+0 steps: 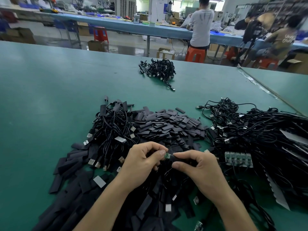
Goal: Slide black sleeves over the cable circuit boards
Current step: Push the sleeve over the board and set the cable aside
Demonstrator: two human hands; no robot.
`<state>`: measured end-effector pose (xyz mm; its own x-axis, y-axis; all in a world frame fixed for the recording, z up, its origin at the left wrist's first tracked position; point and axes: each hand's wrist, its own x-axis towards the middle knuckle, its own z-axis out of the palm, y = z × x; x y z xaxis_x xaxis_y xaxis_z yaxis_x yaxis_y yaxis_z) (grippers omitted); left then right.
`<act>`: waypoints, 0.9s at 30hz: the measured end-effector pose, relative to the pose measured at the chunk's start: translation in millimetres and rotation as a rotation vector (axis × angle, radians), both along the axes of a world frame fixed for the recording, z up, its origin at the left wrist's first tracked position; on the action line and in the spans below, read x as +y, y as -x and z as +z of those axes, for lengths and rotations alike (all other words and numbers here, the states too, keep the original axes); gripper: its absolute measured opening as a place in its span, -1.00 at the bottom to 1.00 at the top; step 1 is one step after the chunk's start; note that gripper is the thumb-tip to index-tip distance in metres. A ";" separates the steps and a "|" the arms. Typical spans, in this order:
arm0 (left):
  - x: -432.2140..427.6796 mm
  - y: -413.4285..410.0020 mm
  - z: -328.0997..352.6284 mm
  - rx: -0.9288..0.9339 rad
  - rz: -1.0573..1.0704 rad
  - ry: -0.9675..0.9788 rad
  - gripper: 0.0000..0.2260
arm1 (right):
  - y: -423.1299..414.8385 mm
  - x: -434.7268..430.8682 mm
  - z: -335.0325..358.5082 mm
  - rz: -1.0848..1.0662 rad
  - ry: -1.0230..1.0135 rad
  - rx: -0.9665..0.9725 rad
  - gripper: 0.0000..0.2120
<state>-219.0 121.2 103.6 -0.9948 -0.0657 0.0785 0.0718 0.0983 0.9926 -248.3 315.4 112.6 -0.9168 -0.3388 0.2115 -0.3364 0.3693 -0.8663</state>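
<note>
Left-hand fingers point(160, 153) pinch a small green circuit board point(166, 155) while the right hand point(198, 167), at three o'clock and touching it, grips a black sleeve point(179, 157) whose long axis runs nine-to-three; the mouth appears just over the board's edge, though blur hides the overlap. Loose sleeves point(168, 125) heap at twelve o'clock on the green surface point(50, 90), cables point(260, 130) at two, a workshop with seated workers point(200, 22) beyond.

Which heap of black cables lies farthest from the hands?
The small cable heap alone at the far middle of the green table; the other heaps crowd near the hands.
</note>
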 end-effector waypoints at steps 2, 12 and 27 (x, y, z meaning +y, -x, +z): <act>-0.2 0.4 0.0 -0.003 -0.002 0.006 -0.88 | 0.0 -1.1 -1.5 -0.036 -0.017 0.014 -0.75; -1.0 -1.5 0.6 -0.017 -0.047 0.035 -0.89 | 0.9 1.5 -1.2 -0.060 -0.018 0.030 -0.80; -4.7 -7.6 2.0 0.079 0.113 0.129 -0.83 | -0.1 -3.1 -6.6 -0.078 0.060 0.097 -0.80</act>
